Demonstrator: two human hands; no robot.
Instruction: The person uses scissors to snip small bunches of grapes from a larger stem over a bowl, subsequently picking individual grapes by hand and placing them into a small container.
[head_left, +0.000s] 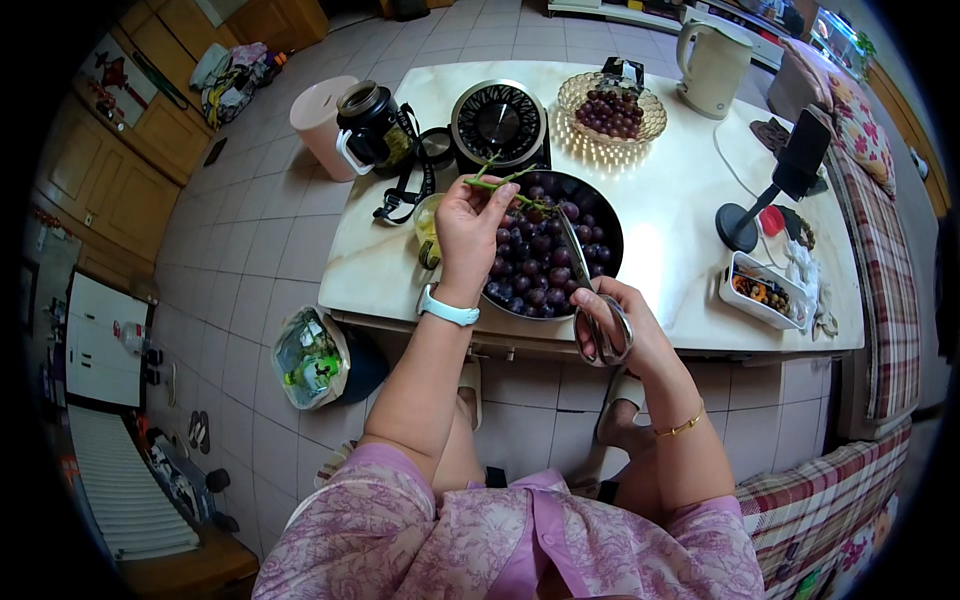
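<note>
My left hand (472, 217) pinches a green grape stem (510, 191) above a dark round bowl (616, 240). The stem's side twigs look mostly bare, and its lower right end reaches over the fruit. Dark purple grapes (536, 274) fill the bowl. In my right hand (619, 319) are metal scissors (577, 247), gripped by their handle loops. Their blades point up and away over the grapes, with the tips close to the stem's end. Whether a grape still hangs from that end is hard to tell.
Behind the bowl sits a round black-and-silver appliance (499, 124). A glass bowl of red grapes (577, 86), a kettle (716, 71), a phone stand (750, 217) and a white box (765, 315) share the table. A black-lidded jar (390, 142) stands left; a lined bin (281, 364) is on the floor.
</note>
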